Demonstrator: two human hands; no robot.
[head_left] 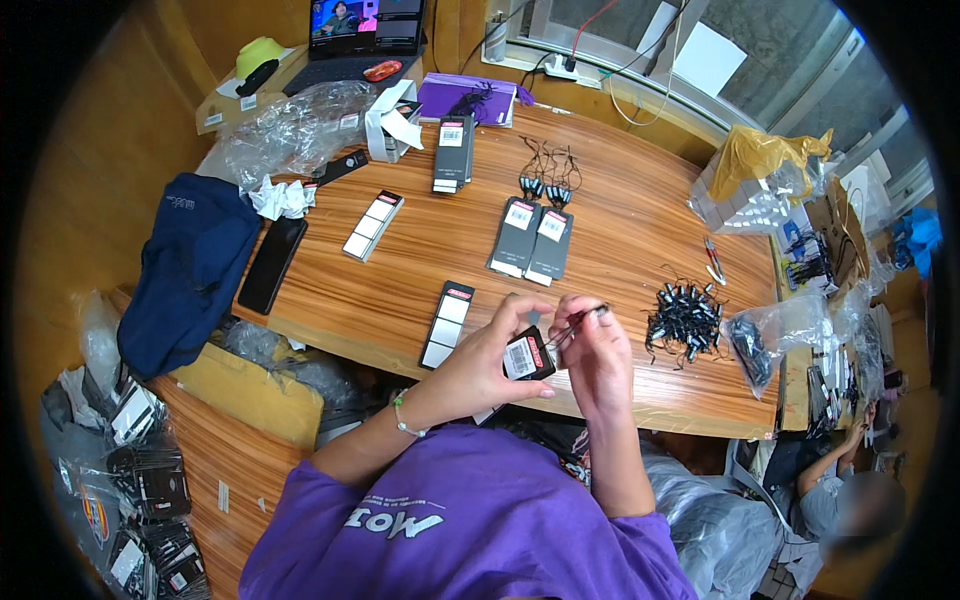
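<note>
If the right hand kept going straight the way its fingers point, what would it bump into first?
Probably the pile of small black corded pieces on the wooden table. The right hand pinches a thin cord pointing up and right toward it, though depth is unclear.

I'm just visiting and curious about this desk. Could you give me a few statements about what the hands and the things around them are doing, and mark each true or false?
1. The left hand holds a small black tag card with a white label. True.
2. The right hand is resting flat on the table. False: it is raised, pinching a thin black string piece.
3. A heap of small black pieces lies to the right of the hands. True.
4. The dark phone lies screen-lit between the hands. False: it lies dark at the table's left edge.
</note>
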